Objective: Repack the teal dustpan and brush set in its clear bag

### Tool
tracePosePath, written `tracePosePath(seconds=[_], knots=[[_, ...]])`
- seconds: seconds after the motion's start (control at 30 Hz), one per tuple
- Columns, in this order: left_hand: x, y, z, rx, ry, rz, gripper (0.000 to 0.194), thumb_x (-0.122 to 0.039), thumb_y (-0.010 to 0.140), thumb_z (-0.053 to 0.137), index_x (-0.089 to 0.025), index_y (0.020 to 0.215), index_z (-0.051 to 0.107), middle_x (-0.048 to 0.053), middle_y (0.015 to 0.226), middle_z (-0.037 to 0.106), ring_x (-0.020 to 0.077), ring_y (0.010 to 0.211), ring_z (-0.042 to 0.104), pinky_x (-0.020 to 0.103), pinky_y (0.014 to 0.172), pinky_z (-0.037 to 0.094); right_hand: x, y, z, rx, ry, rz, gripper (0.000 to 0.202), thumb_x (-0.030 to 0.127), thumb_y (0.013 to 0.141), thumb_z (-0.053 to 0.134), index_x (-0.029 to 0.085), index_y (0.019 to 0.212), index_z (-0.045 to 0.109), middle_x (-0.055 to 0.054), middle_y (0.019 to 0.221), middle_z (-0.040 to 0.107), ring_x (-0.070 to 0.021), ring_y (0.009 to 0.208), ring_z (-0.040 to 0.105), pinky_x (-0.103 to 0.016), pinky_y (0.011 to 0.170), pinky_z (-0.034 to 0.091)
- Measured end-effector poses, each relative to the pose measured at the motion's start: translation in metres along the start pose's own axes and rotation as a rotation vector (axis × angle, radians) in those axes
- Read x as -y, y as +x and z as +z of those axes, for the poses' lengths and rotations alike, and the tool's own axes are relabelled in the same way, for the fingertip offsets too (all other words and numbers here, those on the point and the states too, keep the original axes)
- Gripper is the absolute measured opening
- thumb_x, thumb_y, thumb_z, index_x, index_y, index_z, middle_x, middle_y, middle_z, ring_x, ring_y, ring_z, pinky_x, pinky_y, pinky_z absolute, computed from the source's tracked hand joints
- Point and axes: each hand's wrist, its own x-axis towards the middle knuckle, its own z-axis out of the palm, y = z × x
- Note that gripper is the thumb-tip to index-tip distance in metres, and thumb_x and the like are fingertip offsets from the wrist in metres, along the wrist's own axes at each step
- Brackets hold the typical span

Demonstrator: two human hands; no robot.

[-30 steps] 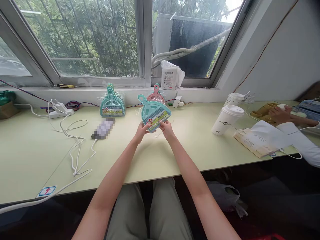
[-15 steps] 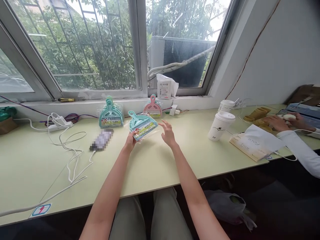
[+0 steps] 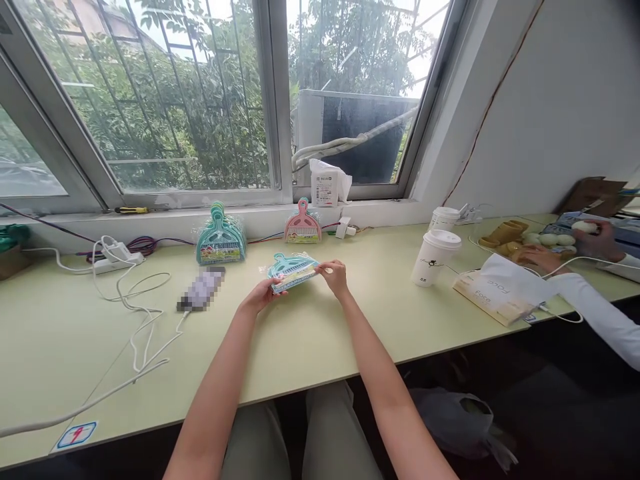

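A teal mini dustpan and brush set (image 3: 293, 272) in clear plastic wrap is held just above the table, tilted away from me. My left hand (image 3: 260, 295) grips its lower left corner, thumb on the front. My right hand (image 3: 334, 276) pinches the wrapper at the right edge of the same set. Behind it, against the wall, stand a stack of wrapped teal dustpan sets (image 3: 221, 235) and a pink dustpan set (image 3: 303, 223).
Left are a phone (image 3: 201, 289) on a cable and a power strip (image 3: 119, 257). Right are paper cups (image 3: 434, 259) and a tissue pack (image 3: 493, 290). A co-worker's hands (image 3: 543, 257) handle pale round things farther right. A tissue packet (image 3: 326, 185) sits on the sill.
The held dustpan set has come lower and tipped back. My right hand, its fingers apart before, now pinches the set's right edge. The co-worker's hand has lifted a round thing.
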Motion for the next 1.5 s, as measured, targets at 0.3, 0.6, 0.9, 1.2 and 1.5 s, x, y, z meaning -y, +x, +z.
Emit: tracePosePath(seconds=[0.3,0.6,0.9,1.2,1.5], knots=[[0.011,-0.001,0.015,0.095,0.149,-0.002,0.050,-0.021,0.074,0.068,-0.014,0.120,0.049,0.012,0.100,0.066,0.0169,0.064,0.069,0.019,0.047,0.052,-0.016,-0.004,0.014,-0.079,0.050,0.164,0.014,0.036,0.073,0.068,0.022,0.075,0.070,-0.009,0.103,0.063,-0.0235,0.100,0.056,-0.038,0.090,0.045],[0.007,-0.006,0.017,0.077,0.348,0.091,0.074,-0.027,0.069,0.072,-0.019,0.134,0.037,0.011,0.099,0.065,0.0152,0.056,0.066,0.017,0.039,0.036,-0.016,-0.005,0.014,0.172,0.623,0.496,0.043,0.037,0.060,0.074,0.021,0.098,0.062,-0.004,0.095,0.066,-0.0177,0.082,0.062,-0.032,0.073,0.052],[0.011,-0.003,0.039,-0.037,0.535,0.591,0.061,-0.042,0.070,0.072,-0.025,0.125,0.052,0.011,0.126,0.053,0.0122,0.075,0.061,0.024,0.061,0.051,-0.027,-0.001,0.008,-0.061,0.879,0.757,0.043,0.028,0.051,0.077,0.023,0.084,0.049,0.001,0.077,0.065,-0.0155,0.068,0.064,-0.028,0.060,0.051],[0.013,-0.002,0.041,-0.392,0.595,0.796,0.016,-0.032,0.081,0.060,-0.023,0.086,0.072,0.007,0.116,0.058,0.0242,0.105,0.057,0.033,0.082,0.049,-0.019,-0.001,0.005,0.028,0.834,0.592,0.052,0.038,0.047,0.081,0.024,0.082,0.046,0.003,0.080,0.063,-0.0148,0.071,0.060,-0.028,0.065,0.050],[0.017,0.017,0.035,-0.560,0.498,0.727,0.057,-0.017,0.073,0.064,-0.025,0.128,0.048,0.006,0.103,0.064,0.0149,0.068,0.060,0.025,0.065,0.045,-0.024,0.002,0.020,-0.088,0.507,0.358,0.038,0.040,0.062,0.070,0.023,0.088,0.048,-0.003,0.091,0.062,-0.0190,0.086,0.059,-0.032,0.071,0.052]])
